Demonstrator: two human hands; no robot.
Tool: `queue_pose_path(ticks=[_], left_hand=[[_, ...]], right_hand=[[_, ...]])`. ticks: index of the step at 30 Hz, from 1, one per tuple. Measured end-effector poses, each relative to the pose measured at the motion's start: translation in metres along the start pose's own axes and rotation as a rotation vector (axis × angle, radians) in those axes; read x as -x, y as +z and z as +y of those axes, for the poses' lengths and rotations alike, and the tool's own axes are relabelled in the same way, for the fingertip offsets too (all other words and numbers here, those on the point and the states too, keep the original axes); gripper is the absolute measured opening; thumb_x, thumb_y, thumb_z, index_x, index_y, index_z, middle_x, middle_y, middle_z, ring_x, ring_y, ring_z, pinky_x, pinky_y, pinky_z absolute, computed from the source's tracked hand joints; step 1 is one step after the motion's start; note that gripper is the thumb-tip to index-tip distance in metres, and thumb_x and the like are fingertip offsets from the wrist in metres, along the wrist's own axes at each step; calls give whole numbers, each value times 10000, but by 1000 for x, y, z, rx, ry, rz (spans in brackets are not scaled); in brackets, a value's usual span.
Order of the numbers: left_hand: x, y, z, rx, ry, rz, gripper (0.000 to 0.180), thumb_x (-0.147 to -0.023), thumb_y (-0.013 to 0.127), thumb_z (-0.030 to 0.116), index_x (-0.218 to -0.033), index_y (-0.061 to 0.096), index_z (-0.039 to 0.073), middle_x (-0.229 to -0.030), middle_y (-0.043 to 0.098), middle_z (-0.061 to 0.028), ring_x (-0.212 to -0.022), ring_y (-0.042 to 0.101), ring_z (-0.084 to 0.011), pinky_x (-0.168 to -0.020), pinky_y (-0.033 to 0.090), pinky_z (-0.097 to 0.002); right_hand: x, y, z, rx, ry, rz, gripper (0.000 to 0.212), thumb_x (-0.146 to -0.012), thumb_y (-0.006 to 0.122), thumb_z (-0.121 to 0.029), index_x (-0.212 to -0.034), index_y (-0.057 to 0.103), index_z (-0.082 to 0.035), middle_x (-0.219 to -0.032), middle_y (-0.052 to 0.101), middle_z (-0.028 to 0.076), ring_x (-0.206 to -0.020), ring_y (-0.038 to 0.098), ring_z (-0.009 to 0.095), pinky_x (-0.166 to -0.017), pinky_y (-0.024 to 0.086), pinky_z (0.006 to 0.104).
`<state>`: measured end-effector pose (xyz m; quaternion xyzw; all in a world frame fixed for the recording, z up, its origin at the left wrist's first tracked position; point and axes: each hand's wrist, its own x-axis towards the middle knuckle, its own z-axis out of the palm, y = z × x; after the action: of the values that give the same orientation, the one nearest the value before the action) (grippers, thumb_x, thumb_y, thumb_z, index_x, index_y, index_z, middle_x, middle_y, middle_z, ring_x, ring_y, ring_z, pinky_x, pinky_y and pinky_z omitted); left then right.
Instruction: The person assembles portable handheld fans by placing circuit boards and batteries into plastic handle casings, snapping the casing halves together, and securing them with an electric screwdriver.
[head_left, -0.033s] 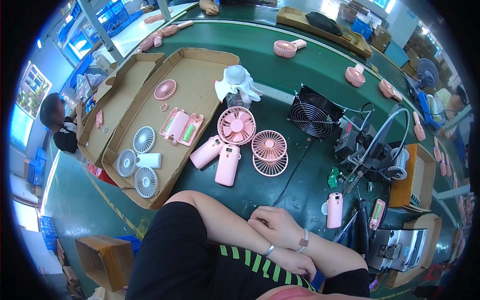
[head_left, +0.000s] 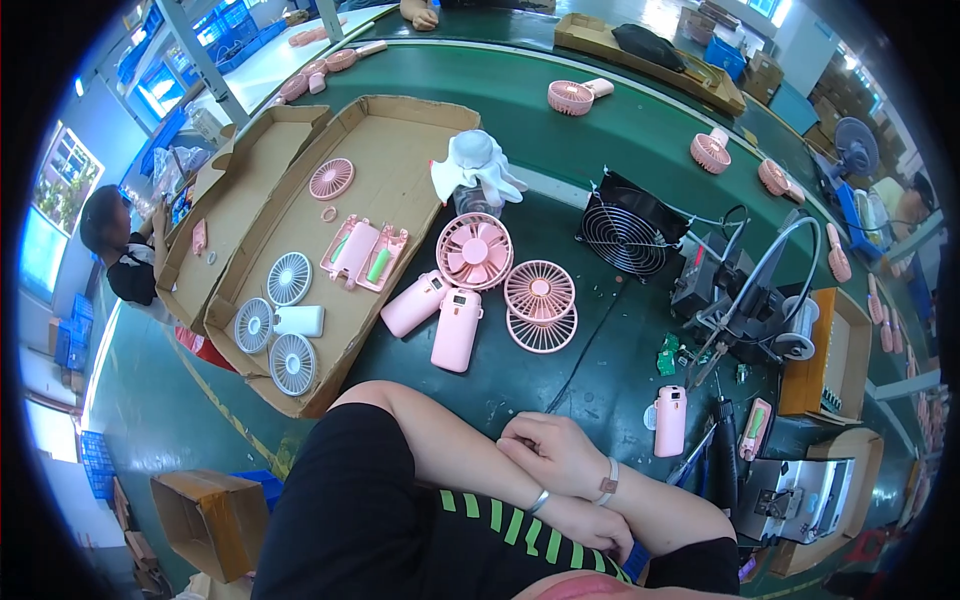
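My forearms are crossed at the table's near edge. My right hand (head_left: pixel 548 450), wearing a watch-like band, rests with curled fingers over my left forearm, holding nothing visible. My left hand (head_left: pixel 592 528) is tucked beneath the right forearm, its fingertips mostly hidden. Ahead lie two pink handheld-fan handles (head_left: pixel 457 330), leaning close to a round pink fan head (head_left: pixel 474 252) with its blades showing. Beside them two pink fan grilles (head_left: pixel 541 300) overlap. To the right of my hands lies another pink handle (head_left: pixel 670 421), apart from them.
A cardboard tray (head_left: pixel 400 120) at left holds white fans, a pink grille and an opened pink casing (head_left: pixel 363 252). Right stand a black cooling fan (head_left: pixel 632 232), a soldering stand with a solder spool (head_left: pixel 797 330) and a screwdriver (head_left: pixel 724 460). Pink fans (head_left: pixel 571 97) lie on the green belt.
My arms and the things on the table keep their places. At the far top, another person's hand has shifted slightly, and something blue now shows at it.
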<state>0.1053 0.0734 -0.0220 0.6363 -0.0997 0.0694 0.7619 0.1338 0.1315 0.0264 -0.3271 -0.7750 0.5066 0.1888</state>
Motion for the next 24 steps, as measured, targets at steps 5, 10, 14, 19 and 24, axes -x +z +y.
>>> queue_pose_path(ticks=[5, 10, 14, 19, 24], left_hand=[[-1, 0, -1, -6, 16, -2, 239, -848, 440, -32, -1013, 612, -48, -953, 623, -132, -891, 606, -213, -822, 491, -304], [0, -1, 1, 4, 4, 14, 242, -856, 443, -27, -1023, 616, -48, -962, 632, -130, -898, 615, -210, -827, 498, -305], [1, -3, 2, -18, -41, 13, 252, -849, 445, -35, -1031, 620, -46, -969, 636, -130, -907, 619, -210, -836, 499, -303], [0, -4, 8, 9, -56, 2, 293, -829, 428, -34, -1051, 618, -46, -982, 640, -133, -927, 618, -208, -850, 494, -303], [-3, 0, -8, -44, -27, 5, 269, -825, 471, -6, -1032, 638, -38, -914, 667, -116, -860, 622, -189, -803, 491, -284]], right_hand=[[1, 1, 3, -9, -12, 22, 133, -862, 589, -135, -834, 629, -11, -761, 597, 115, -628, 601, 256, -565, 470, 327], [-1, 0, 1, -5, -10, 13, 135, -861, 588, -137, -835, 631, -12, -763, 598, 118, -638, 602, 262, -570, 470, 332], [-4, -1, -1, 1, 0, 4, 169, -871, 573, -171, -809, 605, -17, -757, 587, 126, -669, 598, 303, -605, 482, 369], [-1, -3, -3, -8, 3, 0, 171, -873, 573, -175, -831, 619, -15, -781, 601, 138, -691, 605, 320, -622, 489, 377], [5, 2, 0, -21, -29, 12, 173, -870, 579, -177, -843, 624, -13, -792, 614, 134, -726, 617, 313, -647, 496, 370]])
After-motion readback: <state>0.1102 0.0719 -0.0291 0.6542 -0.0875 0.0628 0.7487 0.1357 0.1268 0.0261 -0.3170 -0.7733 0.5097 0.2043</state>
